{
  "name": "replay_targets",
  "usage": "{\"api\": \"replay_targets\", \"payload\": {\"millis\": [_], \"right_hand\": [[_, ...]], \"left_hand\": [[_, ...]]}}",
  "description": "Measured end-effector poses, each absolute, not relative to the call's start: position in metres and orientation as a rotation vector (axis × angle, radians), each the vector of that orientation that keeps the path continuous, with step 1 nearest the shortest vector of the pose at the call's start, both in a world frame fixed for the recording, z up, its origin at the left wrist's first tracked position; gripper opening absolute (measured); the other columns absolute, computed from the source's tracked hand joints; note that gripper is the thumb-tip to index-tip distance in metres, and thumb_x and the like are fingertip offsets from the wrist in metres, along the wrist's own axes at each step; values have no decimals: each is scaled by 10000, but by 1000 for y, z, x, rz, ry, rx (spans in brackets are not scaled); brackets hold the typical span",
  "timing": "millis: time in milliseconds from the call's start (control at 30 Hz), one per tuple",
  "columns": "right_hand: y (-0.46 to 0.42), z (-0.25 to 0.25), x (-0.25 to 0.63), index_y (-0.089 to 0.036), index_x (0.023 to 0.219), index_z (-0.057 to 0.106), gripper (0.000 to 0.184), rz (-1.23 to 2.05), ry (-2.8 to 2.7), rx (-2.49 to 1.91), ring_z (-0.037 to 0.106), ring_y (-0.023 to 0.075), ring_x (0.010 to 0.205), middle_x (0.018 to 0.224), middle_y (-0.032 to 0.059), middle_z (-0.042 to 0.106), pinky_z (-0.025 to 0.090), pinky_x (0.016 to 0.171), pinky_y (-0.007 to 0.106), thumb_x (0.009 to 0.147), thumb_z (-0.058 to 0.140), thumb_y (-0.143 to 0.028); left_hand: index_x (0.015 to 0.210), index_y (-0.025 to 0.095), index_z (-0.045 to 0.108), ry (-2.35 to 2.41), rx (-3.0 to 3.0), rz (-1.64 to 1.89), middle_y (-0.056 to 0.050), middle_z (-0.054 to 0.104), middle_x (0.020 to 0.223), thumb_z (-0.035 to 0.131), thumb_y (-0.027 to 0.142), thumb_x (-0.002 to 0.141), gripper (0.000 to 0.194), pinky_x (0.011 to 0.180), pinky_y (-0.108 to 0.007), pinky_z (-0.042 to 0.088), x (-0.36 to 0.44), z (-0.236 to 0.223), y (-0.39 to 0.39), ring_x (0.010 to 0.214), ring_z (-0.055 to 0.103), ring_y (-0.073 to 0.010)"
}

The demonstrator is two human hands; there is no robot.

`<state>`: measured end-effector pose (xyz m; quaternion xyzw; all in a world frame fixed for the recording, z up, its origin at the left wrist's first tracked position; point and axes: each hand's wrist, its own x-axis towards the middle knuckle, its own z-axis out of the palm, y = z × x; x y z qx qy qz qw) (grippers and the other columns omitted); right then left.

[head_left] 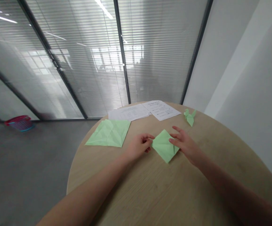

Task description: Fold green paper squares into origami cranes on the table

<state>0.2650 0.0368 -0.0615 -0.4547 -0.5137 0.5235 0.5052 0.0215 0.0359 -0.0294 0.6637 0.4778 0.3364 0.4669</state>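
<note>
A small folded square of light green paper [164,146] lies like a diamond on the round wooden table [150,188]. My left hand [139,147] pinches its left corner, fingers curled. My right hand [185,142] rests on the paper's right side, fingers stretched out and pressing it flat.
A larger creased green sheet [109,133] lies to the left. Two printed white sheets [145,111] sit at the far edge, and a small folded green figure [189,117] lies at the far right. Glass walls with blinds stand behind; a red basket [20,122] is on the floor.
</note>
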Motion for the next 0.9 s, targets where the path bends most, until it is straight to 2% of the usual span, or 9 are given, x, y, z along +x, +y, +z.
{"api": "replay_targets", "payload": {"millis": [100,233,400,500,600,733,767,900], "right_hand": [[41,-65,274,-249,1350,650,756,1037,-1498,-1199,697,338,1164,1315,154,706,582,945,510,645,896,-370],[35,-67,272,-252,1221,726,507,702,-1849,-1223,660,318,1211,1283,110,730,473,1084,529,727,830,-293],[25,-61,261,-206,1040,721,261,388,-2168,-1240,674,274,1060,1084,80,753,495,966,433,788,792,-203],[21,-56,256,-199,904,693,139,212,-2264,-1264,654,277,976,953,69,736,485,885,412,812,798,-196],[17,-56,255,-205,894,694,97,124,-2295,-1242,648,269,944,928,68,733,479,854,397,842,745,-141],[14,-59,257,-196,1169,708,337,138,-2299,-1162,661,250,983,1016,75,753,489,914,392,866,655,-59],[13,-59,257,-192,1185,711,342,145,-2324,-1137,662,249,983,1016,76,754,489,916,390,878,644,-57],[12,-50,261,-189,951,763,177,136,-2451,-1102,655,242,915,895,64,729,475,839,357,916,632,-76]], "left_hand": [[1031,160,745,1183,1844,730,-17,716,741,571,181,904,216,615,-247,480,19,-30,35,640,641,-136],[1034,166,758,1215,2098,620,-49,782,881,578,112,860,256,735,-276,505,20,-28,30,780,700,-169],[1143,172,727,1251,2312,445,-45,785,912,573,129,908,284,747,-291,525,22,-22,26,799,713,-181],[1111,162,733,1395,2551,341,-81,772,968,574,150,938,234,787,-340,547,28,-11,16,883,712,-228],[986,138,736,1388,2849,171,-109,747,1001,571,116,948,171,837,-381,564,42,1,-4,969,694,-265],[991,118,737,1271,2940,-76,-116,750,977,557,110,974,181,753,-348,587,63,1,-32,942,706,-259],[1023,109,736,1297,2927,-106,-127,750,992,551,111,979,190,722,-339,590,66,-1,-36,942,709,-260],[1144,79,719,1330,2904,-128,-160,741,1072,527,132,1002,245,721,-346,600,74,-17,-41,971,704,-268]]}}
